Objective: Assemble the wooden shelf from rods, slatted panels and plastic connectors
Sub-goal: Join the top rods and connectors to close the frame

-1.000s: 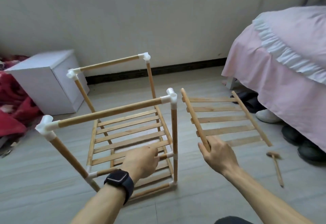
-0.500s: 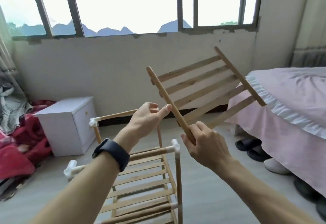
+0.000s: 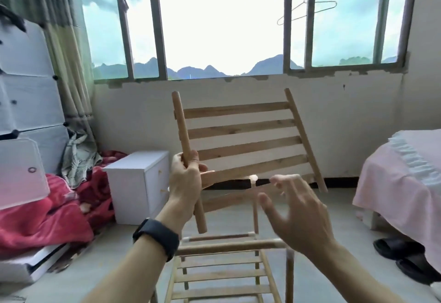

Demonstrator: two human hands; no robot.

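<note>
The step in hand is bringing the second panel (image 3: pixel 243 131) to the frame (image 3: pixel 229 246). The left hand (image 3: pixel 186 183) grasps the panel's left rail (image 3: pixel 181 123) low down and holds the panel upright in the air, above the frame and clear of it. The right hand (image 3: pixel 298 214) is released, fingers spread, just beside the panel's lowest slats, holding nothing.

The frame stands on the floor below the hands, with one slatted shelf fitted low and rods joined at the top corners by connectors (image 3: pixel 253 178).

Next, I judge, the right hand must take the right rail so both hands can lay the panel flat and level. Then the rail ends have to meet the connectors squarely. A one-handed hold lets the far rail swing.

Room is fair. The bed (image 3: pixel 405 183) edge lies to the right and the cabinet (image 3: pixel 133 183) corner to the left, both apart from the frame. Shoes (image 3: pixel 405 255) sit by the bed. The space above the frame is open.
</note>
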